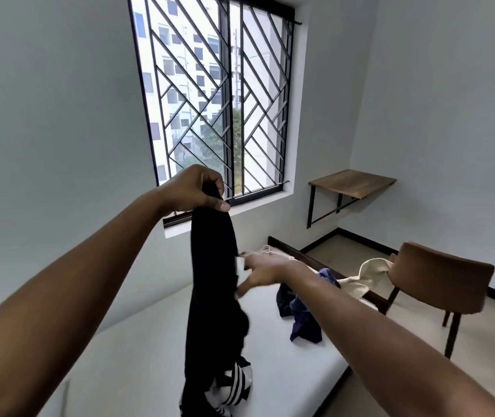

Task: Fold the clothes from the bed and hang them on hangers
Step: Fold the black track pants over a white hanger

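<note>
Left hand [198,188]: You held it raised at arm's length, fingers and thumb curled tight round the top end of the black garment [213,266].
Black garment: It hung straight down from your left hand as a long narrow bundle; its lower end, marked with white stripes, lay crumpled on the bed [137,356] well below that hand.
Right hand [262,272]: You reached it across, lower than the left, with fingers stretched out and spread, gripping nothing. The fingertips were just beside the hanging cloth at mid-length; blur hid whether they touched it.
Bed: The white mattress lay beneath both your hands.
Blue garment [303,317]: It lay in a loose heap on the mattress, below and just beyond your right forearm.
Cream garment [366,275]: It was draped at the bed's edge, beyond your right hand and to its right, next to the brown chair [438,281].
Wall shelf [351,183]: It was fixed in the corner, well beyond your right hand.
Window [219,94]: The barred window stood behind and above your left hand.
</note>
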The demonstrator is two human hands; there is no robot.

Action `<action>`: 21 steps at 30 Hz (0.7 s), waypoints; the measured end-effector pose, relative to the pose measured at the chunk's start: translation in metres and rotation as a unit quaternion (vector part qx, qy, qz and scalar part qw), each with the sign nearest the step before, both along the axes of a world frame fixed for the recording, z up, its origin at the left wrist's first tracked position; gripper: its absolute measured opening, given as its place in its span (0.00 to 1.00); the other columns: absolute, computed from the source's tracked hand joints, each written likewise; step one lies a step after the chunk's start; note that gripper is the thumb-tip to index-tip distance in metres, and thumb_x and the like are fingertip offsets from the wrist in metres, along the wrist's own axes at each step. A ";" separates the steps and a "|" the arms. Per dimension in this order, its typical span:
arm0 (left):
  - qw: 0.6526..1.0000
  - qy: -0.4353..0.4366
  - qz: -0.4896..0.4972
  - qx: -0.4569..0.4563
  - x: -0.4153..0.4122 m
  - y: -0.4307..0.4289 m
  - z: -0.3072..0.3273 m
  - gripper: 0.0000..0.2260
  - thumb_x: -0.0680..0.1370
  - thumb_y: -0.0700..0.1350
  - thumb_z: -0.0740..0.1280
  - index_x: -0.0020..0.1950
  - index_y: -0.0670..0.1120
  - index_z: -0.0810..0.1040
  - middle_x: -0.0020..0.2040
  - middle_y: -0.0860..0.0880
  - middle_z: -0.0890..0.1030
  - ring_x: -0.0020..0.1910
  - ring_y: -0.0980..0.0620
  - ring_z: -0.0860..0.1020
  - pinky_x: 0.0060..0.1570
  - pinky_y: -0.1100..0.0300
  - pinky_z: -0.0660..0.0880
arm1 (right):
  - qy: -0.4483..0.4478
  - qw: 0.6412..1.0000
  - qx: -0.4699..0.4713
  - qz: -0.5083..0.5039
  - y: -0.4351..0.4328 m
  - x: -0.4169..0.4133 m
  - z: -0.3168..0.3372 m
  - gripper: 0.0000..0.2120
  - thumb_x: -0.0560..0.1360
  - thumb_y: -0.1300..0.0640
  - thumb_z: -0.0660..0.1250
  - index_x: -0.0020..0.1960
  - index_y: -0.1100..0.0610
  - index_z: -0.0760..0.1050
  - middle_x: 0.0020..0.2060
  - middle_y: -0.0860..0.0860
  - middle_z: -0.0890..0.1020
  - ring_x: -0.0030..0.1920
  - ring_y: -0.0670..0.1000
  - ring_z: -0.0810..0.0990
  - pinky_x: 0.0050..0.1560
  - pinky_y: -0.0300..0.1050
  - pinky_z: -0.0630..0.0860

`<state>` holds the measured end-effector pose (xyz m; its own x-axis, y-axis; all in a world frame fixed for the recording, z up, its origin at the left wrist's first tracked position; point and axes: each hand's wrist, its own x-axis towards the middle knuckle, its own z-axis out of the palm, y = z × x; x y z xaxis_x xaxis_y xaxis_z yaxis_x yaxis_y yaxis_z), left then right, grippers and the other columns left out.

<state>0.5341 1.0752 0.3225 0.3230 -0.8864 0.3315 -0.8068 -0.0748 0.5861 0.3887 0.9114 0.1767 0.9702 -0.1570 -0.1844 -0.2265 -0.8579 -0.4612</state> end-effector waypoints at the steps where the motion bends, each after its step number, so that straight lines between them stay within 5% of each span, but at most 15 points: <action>1: 1.000 0.010 0.005 -0.018 0.002 0.004 0.002 0.14 0.69 0.43 0.83 0.43 0.40 0.81 0.39 0.39 0.82 0.37 0.53 0.77 0.39 0.60 0.72 | 0.015 1.000 -0.024 -0.007 0.003 0.000 -0.011 0.40 0.64 0.43 0.81 0.73 0.50 0.73 0.64 0.48 0.77 0.64 0.50 0.75 0.60 0.42 0.72; 3: 0.998 0.014 0.028 -0.056 0.008 0.011 0.006 0.14 0.69 0.44 0.83 0.43 0.40 0.80 0.39 0.39 0.81 0.37 0.53 0.76 0.41 0.58 0.71 | 0.055 0.998 -0.014 -0.024 0.005 0.000 -0.028 0.38 0.62 0.38 0.76 0.69 0.51 0.75 0.60 0.50 0.80 0.62 0.53 0.78 0.60 0.46 0.75; 6: 0.989 -0.009 0.101 -0.105 0.020 0.023 0.007 0.14 0.70 0.49 0.83 0.41 0.44 0.80 0.37 0.48 0.81 0.36 0.54 0.76 0.39 0.58 0.71 | 0.094 0.994 0.021 -0.042 -0.001 -0.010 -0.034 0.29 0.78 0.35 0.67 0.71 0.53 0.76 0.66 0.52 0.79 0.65 0.54 0.76 0.62 0.47 0.70; 8: 0.981 -0.013 0.149 -0.124 0.033 0.032 0.005 0.14 0.69 0.51 0.82 0.41 0.46 0.80 0.38 0.48 0.82 0.38 0.53 0.77 0.38 0.58 0.72 | 0.111 0.991 0.045 -0.059 -0.012 -0.022 -0.030 0.45 0.73 0.19 0.56 0.72 0.53 0.76 0.65 0.51 0.79 0.66 0.54 0.76 0.66 0.51 0.70; 10: 0.976 0.002 0.178 -0.122 0.050 0.043 0.000 0.14 0.70 0.52 0.82 0.41 0.46 0.80 0.39 0.47 0.82 0.38 0.52 0.77 0.38 0.57 0.72 | 0.114 0.990 0.034 -0.072 -0.026 -0.033 -0.018 0.46 0.68 0.15 0.54 0.61 0.53 0.79 0.54 0.50 0.79 0.55 0.50 0.78 0.56 0.49 0.73; 12: 0.979 0.029 0.182 -0.092 0.068 0.054 -0.007 0.15 0.69 0.52 0.82 0.42 0.45 0.81 0.40 0.43 0.83 0.39 0.50 0.77 0.40 0.57 0.71 | 0.066 0.995 0.009 -0.077 -0.053 -0.040 -0.005 0.32 0.72 0.22 0.64 0.43 0.53 0.75 0.40 0.47 0.76 0.41 0.48 0.75 0.43 0.45 0.69; 14: 0.985 0.062 0.153 -0.051 0.078 0.066 -0.012 0.18 0.67 0.53 0.82 0.42 0.43 0.80 0.39 0.42 0.83 0.37 0.51 0.76 0.40 0.57 0.70 | -0.048 0.991 0.036 -0.119 -0.084 -0.045 0.011 0.26 0.74 0.32 0.73 0.36 0.55 0.75 0.32 0.49 0.77 0.34 0.49 0.76 0.39 0.44 0.71; 18: 0.992 0.086 0.087 0.041 0.079 0.076 -0.017 0.18 0.66 0.47 0.83 0.41 0.42 0.76 0.32 0.51 0.78 0.32 0.55 0.71 0.37 0.58 0.65 | -0.225 0.943 0.147 -0.195 -0.127 -0.056 0.043 0.22 0.73 0.47 0.79 0.47 0.68 0.84 0.39 0.62 0.86 0.39 0.54 0.85 0.40 0.47 0.82; 21: 0.994 0.073 0.080 0.018 0.078 0.069 -0.017 0.13 0.70 0.38 0.81 0.41 0.42 0.76 0.36 0.48 0.80 0.38 0.52 0.75 0.40 0.59 0.69 | -0.336 0.898 0.183 -0.218 -0.129 -0.057 0.071 0.14 0.72 0.58 0.81 0.55 0.61 0.85 0.44 0.56 0.88 0.42 0.51 0.86 0.41 0.44 0.83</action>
